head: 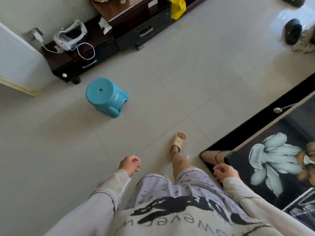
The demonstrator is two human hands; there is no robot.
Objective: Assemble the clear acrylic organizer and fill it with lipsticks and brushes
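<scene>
A person stands on a pale tiled floor, seen from above. The left hand (130, 165) and right hand (225, 172) hang in front of the body, fingers loosely curled, holding nothing. At four o'clock is a glossy black table (293, 125) with a pale flower design. At five o'clock, on its near end, lie clear acrylic panels (301, 206), apparently the organizer, not yet assembled. No lipsticks or brushes are in view. A blue plastic stool (102, 94) stands at ten o'clock, well apart from the table. Assembly has likely not begun. To start well, the person should probably turn towards five o'clock, settle at the table, and lift each panel by its edges, since clear acrylic slips and smudges.
</scene>
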